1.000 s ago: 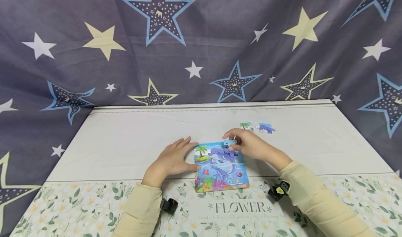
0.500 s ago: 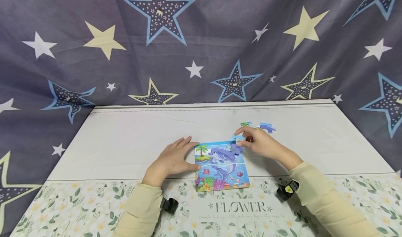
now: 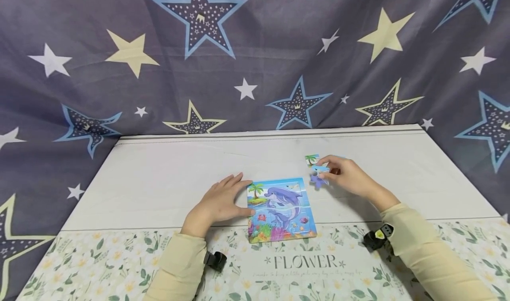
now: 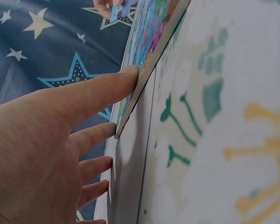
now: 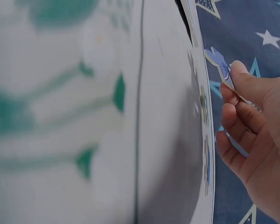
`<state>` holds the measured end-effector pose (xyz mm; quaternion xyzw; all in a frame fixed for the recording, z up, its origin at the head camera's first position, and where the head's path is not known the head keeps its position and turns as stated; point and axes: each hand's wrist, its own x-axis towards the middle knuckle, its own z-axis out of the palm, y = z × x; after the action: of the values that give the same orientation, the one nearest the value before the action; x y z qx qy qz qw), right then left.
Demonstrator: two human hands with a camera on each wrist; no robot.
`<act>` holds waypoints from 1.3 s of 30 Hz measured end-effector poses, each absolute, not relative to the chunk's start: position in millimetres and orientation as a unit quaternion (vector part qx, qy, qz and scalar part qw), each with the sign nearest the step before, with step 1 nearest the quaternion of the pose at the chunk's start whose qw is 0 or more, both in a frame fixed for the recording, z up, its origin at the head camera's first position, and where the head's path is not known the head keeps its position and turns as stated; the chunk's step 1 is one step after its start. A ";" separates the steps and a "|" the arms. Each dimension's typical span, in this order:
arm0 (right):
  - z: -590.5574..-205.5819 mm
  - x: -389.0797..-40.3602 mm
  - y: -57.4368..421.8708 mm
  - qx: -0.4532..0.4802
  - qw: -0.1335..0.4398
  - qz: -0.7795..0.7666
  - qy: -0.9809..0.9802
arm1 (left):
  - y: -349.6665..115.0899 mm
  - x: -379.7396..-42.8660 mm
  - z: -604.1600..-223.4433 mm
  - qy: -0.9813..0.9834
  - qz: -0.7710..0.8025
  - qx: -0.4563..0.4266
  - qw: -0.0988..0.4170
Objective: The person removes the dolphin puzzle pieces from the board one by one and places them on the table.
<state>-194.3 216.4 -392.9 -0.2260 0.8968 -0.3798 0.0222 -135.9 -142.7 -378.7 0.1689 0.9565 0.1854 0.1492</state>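
A square dolphin jigsaw puzzle (image 3: 280,212) lies flat on the table, with a palm tree, a crab and coral in its picture. At its left side my left hand (image 3: 217,203) is spread, the thumb touching the edge low down and the index finger near the top corner. In the left wrist view that thumb (image 4: 102,91) presses against the puzzle's side. Beyond the puzzle's upper right corner, my right hand (image 3: 346,175) pinches a blue and purple puzzle piece (image 3: 318,182) between thumb and fingers. The right wrist view shows the piece (image 5: 220,63) held up above the tabletop.
Behind the right hand lies a loose palm-tree piece (image 3: 311,160); another blue piece (image 3: 341,156) is mostly hidden by that hand. A flowered cloth (image 3: 99,265) covers the near part of the table. A starry curtain (image 3: 255,57) hangs at the back.
My right hand has carried the puzzle piece off the puzzle's upper right corner, moving right toward the loose pieces. The left hand has stayed put.
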 end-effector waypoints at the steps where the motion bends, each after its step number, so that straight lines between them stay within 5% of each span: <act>1: -393.1 -195.0 218.6 -0.224 0.022 -0.380 0.897 | -142.9 -136.0 -379.4 0.956 0.186 0.169 0.148; 39: -379.4 -222.0 303.6 -0.195 -0.029 -0.283 0.939 | -143.1 -137.8 -381.0 0.955 0.188 0.176 0.148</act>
<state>-222.0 303.6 -379.4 -0.1951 0.9387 -0.2826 -0.0291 -137.8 -143.1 -381.0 0.1760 0.9549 0.1881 0.1478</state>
